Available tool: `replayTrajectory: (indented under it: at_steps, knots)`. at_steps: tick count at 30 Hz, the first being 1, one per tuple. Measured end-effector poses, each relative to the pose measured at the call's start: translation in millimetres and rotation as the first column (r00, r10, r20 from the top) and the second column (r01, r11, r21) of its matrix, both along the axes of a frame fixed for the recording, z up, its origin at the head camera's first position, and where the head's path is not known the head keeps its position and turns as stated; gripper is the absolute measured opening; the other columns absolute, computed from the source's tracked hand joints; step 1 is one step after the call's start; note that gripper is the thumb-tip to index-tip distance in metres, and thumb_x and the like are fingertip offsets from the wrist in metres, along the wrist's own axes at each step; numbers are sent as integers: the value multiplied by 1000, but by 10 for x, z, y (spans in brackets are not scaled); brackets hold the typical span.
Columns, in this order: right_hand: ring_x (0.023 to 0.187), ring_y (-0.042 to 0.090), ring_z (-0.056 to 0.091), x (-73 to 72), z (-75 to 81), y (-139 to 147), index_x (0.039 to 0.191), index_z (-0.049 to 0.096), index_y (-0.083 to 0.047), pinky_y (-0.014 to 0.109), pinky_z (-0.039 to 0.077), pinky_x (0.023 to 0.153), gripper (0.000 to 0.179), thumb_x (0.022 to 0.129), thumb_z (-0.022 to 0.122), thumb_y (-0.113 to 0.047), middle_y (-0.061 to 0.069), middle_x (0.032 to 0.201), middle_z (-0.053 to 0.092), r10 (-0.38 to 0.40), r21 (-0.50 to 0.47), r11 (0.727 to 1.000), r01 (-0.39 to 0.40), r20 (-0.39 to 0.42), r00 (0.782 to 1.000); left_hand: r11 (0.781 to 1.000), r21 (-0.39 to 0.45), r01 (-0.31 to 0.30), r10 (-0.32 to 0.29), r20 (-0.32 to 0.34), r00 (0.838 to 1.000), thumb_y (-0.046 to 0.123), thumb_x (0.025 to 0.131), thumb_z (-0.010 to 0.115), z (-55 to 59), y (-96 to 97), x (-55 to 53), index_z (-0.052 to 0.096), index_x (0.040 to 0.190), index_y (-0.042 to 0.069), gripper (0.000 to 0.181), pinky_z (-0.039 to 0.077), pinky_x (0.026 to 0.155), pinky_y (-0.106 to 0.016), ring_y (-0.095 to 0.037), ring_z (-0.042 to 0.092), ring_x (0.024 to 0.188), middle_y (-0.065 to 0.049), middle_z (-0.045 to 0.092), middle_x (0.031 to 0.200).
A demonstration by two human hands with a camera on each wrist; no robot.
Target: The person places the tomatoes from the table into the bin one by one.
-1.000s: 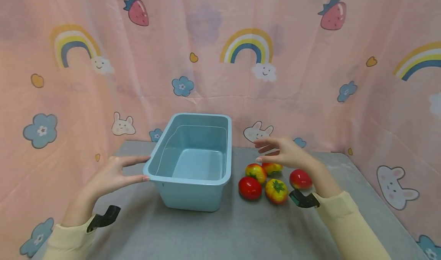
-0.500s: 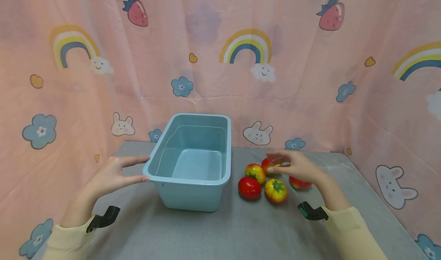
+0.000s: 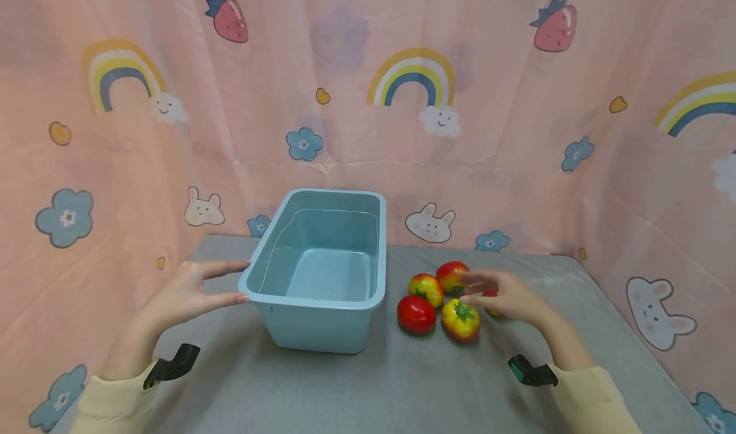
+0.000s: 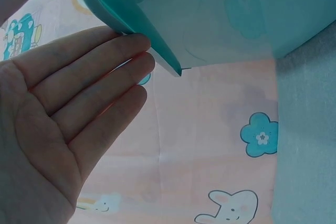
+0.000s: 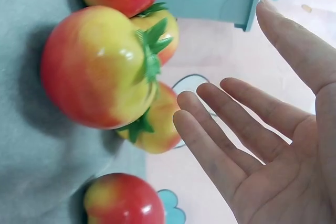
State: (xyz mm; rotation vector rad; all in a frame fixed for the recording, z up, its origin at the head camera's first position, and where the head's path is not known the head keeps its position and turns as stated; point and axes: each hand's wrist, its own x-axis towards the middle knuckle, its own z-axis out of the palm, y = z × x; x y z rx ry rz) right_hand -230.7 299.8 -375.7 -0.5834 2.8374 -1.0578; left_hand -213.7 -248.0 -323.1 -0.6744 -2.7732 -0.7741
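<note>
Partly hidden behind the right hand (image 3: 508,296) in the head view, one glossy red-yellow tomato (image 5: 126,200) lies on the gray surface (image 3: 345,395) near four more tomatoes (image 3: 460,322), smooth and squat; that hand's grip is spread, holding nothing. The left hand (image 3: 178,292), thumb cut off in its wrist view, touches the blue bin (image 3: 313,303) at its rounded rim, grip wide, fingers near-straight.
</note>
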Motion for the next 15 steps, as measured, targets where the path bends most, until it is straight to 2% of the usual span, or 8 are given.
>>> replayTrajectory:
  at_steps: [8,15]
  knots:
    - [109,35,61,41,-148,76,128,57,-4,42,55,85,56,85,70,-37,16,122,63,-30,11,999,30,31,999,1000,14,16,-16,-12,1000,49,77,74,-9,2,-11,62,127,19,59,51,89,-46,-23,60,116,3,65,123]
    - [110,33,60,51,-281,109,128,57,-7,45,53,87,56,83,70,-39,13,124,62,-70,11,998,69,115,991,999,32,26,-26,-10,1000,47,77,75,-11,-3,-13,63,126,18,58,51,89,-49,-26,60,116,1,66,122]
